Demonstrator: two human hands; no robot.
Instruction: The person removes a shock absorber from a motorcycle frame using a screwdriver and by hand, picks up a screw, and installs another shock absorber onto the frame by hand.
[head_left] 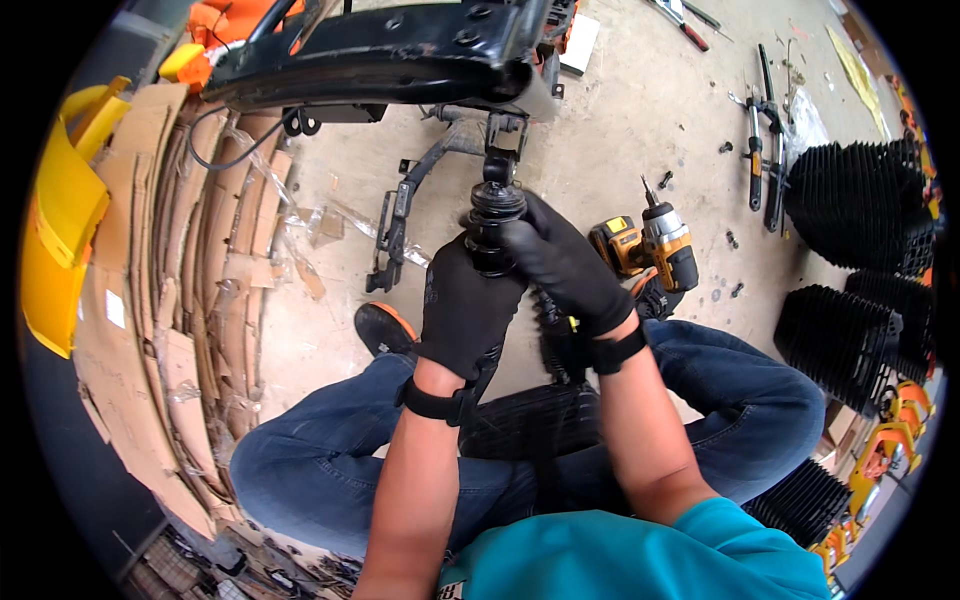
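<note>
Steadying this from afar, I see the left hand (470, 295) clamped on the black spring strut (497, 208), while the right hand (565, 260) curls against its right side, fingers bent and blurred, so I cannot tell how tight that grasp is. The strut stands between the knees, its upper end at a bracket (506, 135) below the black frame (370, 62). To handle it well, I judge the left hand should hold the body firm and in line with the bracket, while the right works in short, even turns or pushes; pulling sideways could bind it. I would keep fingertips clear of the coils and of the joint above. Farther out, a black curved arm (400, 215) lies on the floor (620, 150) to the strut's left, and a yellow-and-black drill (668, 242) rests to the right, near the right shoe, within easy reach. Loose bolts (735, 240) are scattered beyond the drill, so I would watch where they roll. Flattened cardboard (135, 300) lines the floor's left edge; black ribbed parts (855, 205) are stacked along its right edge.
</note>
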